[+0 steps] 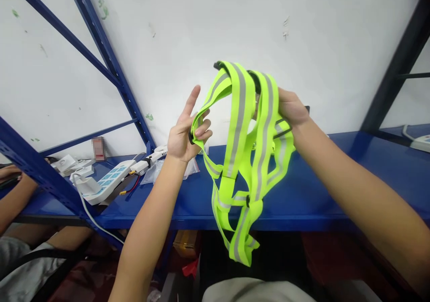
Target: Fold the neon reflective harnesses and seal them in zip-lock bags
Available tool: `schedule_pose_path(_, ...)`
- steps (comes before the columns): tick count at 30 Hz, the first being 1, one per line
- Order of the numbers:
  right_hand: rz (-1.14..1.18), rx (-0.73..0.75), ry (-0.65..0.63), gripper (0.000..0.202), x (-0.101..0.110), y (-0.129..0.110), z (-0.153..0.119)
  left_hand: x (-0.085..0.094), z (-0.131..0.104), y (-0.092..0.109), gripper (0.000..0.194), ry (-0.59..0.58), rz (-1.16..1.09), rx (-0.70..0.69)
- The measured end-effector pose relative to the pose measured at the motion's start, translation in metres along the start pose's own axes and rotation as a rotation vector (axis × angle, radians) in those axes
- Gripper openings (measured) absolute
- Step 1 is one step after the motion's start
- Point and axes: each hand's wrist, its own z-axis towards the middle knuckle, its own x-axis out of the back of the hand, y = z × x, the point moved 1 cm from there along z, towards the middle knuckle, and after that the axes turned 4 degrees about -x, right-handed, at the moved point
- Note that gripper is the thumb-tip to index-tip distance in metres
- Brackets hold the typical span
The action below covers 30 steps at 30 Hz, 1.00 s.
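Harness (235, 136), reflective-striped, hangs lifted, straps (267, 127) loosely bunched; our left hand (183, 136) hooks one loop (218, 86) with curled fingers, our right hand (293, 106) grips, fingertips hidden.

Wall (218, 20): white, scuffed, facing me
Table (302, 199): blue, directly before me
Frame (112, 69): blue metal, on my left
Post (396, 60): dark, to my right

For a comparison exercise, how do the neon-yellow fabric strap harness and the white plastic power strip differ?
The neon-yellow fabric strap harness bears grey stripes; the white plastic power strip has blue panels. The harness is held aloft; the power strip lies unheld. The harness droops limply; the power strip looks rigid.
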Motion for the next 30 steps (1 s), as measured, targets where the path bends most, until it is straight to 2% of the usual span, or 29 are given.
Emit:
schedule_pose_path(3,0.201,0.063,-0.006,0.031,-0.005,-0.02,-0.007,-0.006,0.003,0.009,0.054,-0.059,0.063,-0.027)
schedule_pose_path(5,0.194,0.09,-0.036,0.027,-0.009,-0.026,-0.005,-0.006,0.007,0.004,0.059,-0.066,0.197,-0.11)
schedule_pose_path(8,0.054,0.109,-0.027,0.015,-0.011,-0.023,0.005,-0.005,0.011,-0.012,0.073,0.05,0.506,-0.357)
schedule_pose_path(10,-0.035,0.113,-0.003,0.02,-0.012,-0.016,0.009,-0.006,0.01,-0.023,0.077,0.153,0.69,-0.527)
schedule_pose_path(12,-0.095,0.097,0.005,0.029,-0.012,-0.006,0.011,-0.01,0.007,-0.032,0.073,0.209,0.821,-0.644)
schedule_pose_path(15,-0.157,0.062,-0.026,0.039,-0.01,0.01,0.011,-0.019,-0.001,-0.037,0.051,0.18,0.907,-0.714)
schedule_pose_path(18,-0.174,0.049,-0.038,0.047,-0.006,0.024,0.011,-0.025,-0.007,-0.031,0.025,0.183,0.834,-0.665)
schedule_pose_path(20,-0.155,0.059,-0.024,0.049,-0.003,0.032,0.011,-0.025,-0.008,-0.025,0.017,0.207,0.725,-0.584)
schedule_pose_path(25,-0.128,0.062,-0.066,0.042,-0.004,0.05,0.009,-0.019,0.0,-0.021,0.031,0.108,0.394,-0.315)
schedule_pose_path(28,-0.136,0.05,-0.01,0.033,-0.003,0.055,0.01,-0.012,0.005,-0.025,0.037,0.118,0.155,-0.084)
schedule_pose_path(30,-0.108,0.049,0.04,0.03,-0.002,0.056,0.012,-0.007,0.004,-0.026,0.04,0.114,0.049,0.015)
